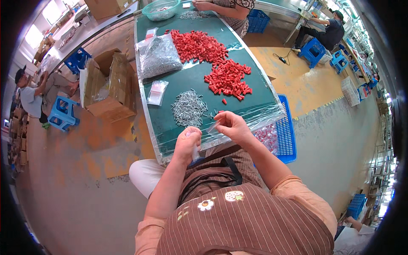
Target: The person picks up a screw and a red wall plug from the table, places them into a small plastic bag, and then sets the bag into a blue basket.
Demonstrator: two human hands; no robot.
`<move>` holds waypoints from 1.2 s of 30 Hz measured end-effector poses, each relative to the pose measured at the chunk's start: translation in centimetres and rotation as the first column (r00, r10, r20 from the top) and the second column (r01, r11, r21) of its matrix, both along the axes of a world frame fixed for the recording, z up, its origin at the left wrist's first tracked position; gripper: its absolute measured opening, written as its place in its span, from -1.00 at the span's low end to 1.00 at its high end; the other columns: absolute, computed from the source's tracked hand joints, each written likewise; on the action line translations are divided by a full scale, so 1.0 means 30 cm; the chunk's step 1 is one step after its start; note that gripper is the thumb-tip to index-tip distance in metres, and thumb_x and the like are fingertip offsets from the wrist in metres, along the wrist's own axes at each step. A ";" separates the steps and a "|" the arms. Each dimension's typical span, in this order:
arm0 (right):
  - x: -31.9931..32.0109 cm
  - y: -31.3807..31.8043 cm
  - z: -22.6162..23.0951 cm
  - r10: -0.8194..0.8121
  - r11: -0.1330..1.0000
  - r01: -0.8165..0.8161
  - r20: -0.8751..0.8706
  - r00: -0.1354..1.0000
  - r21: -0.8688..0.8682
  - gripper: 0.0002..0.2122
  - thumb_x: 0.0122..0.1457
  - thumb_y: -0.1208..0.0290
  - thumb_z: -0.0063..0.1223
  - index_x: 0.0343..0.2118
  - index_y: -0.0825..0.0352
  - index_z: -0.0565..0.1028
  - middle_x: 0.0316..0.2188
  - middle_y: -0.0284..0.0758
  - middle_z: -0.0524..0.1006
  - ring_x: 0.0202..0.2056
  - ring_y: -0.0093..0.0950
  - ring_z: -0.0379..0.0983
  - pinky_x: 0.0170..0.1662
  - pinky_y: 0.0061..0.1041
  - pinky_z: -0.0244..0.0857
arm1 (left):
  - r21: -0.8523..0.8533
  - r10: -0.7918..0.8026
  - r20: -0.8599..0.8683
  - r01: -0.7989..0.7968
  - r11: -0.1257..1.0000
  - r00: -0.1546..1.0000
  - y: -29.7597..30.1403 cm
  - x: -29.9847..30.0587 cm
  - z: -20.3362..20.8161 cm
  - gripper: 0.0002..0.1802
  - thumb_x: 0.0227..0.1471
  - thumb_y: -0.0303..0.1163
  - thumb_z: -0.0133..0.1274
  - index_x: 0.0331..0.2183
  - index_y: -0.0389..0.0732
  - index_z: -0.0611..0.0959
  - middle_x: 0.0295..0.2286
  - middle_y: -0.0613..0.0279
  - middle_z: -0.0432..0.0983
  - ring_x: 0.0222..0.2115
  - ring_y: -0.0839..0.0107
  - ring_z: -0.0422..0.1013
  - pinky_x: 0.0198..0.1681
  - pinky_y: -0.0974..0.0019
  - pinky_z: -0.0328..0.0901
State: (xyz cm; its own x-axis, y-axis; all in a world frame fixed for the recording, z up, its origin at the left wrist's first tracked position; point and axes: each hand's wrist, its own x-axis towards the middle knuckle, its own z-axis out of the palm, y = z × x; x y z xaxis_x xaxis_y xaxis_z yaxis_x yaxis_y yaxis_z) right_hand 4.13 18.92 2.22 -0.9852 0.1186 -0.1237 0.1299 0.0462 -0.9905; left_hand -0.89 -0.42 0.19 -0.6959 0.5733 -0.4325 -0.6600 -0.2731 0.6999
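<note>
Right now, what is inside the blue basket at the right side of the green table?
The blue basket holds small clear packets with red pieces inside. The table edge, its plastic sheet and the right hand cover the basket's left part, so the rest is hidden.

My left hand [187, 142] and right hand [229, 126] pinch a small clear bag [211, 129] at the green tabletop [191, 80] edge, near grey screws [189, 108] and red caps [227, 78].
</note>
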 end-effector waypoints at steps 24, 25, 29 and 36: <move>-0.002 -0.122 0.071 0.089 0.752 0.218 -0.425 0.901 0.622 -0.87 -0.07 0.62 0.08 -0.41 0.43 0.41 -0.55 -0.25 0.41 -0.53 -0.45 0.38 -0.42 -0.52 0.25 | -0.490 -0.160 -0.436 -0.084 0.868 0.886 -0.002 0.001 -0.026 -0.82 -0.06 -0.37 0.11 -0.44 -0.31 0.62 -0.55 0.33 0.51 -0.53 0.63 0.33 -0.44 0.45 0.26; 0.003 -0.128 0.070 0.084 0.817 0.107 -0.302 0.950 0.566 -0.88 -0.05 0.61 0.09 -0.43 0.43 0.41 -0.54 -0.24 0.41 -0.53 -0.46 0.37 -0.44 -0.52 0.24 | -0.480 -0.133 -0.478 -0.131 0.868 0.868 0.006 0.004 -0.031 -0.82 -0.06 -0.37 0.11 -0.46 -0.31 0.61 -0.56 0.35 0.49 -0.53 0.64 0.31 -0.45 0.44 0.25; 0.008 -0.124 0.036 0.082 0.885 -0.033 -0.085 0.993 0.464 -0.90 0.01 0.53 0.08 -0.47 0.44 0.43 -0.60 -0.25 0.42 -0.59 -0.51 0.34 -0.49 -0.52 0.23 | -0.467 -0.129 -0.549 -0.175 0.867 0.826 0.028 0.020 -0.051 -0.83 -0.09 -0.37 0.13 -0.49 -0.30 0.59 -0.57 0.28 0.49 -0.53 0.53 0.36 -0.43 0.39 0.27; 0.017 -0.088 -0.026 0.101 0.875 -0.089 0.000 0.995 0.475 -0.81 0.06 0.36 0.08 -0.47 0.42 0.47 -0.57 -0.19 0.46 -0.53 -0.42 0.37 -0.43 -0.45 0.25 | -0.496 -0.243 -0.794 -0.363 0.789 0.557 0.042 0.042 -0.053 -0.81 -0.13 -0.33 0.10 -0.55 -0.28 0.56 -0.54 0.03 0.45 -0.48 0.13 0.39 -0.40 0.18 0.28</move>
State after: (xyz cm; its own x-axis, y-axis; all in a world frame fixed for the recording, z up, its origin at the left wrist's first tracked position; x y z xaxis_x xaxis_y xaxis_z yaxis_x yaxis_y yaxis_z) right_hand 4.64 16.28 1.43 -0.9966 0.0628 -0.0524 0.0776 0.5220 -0.8494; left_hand 0.36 0.82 -1.39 -0.9188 0.3771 0.1169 0.2549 0.3403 0.9051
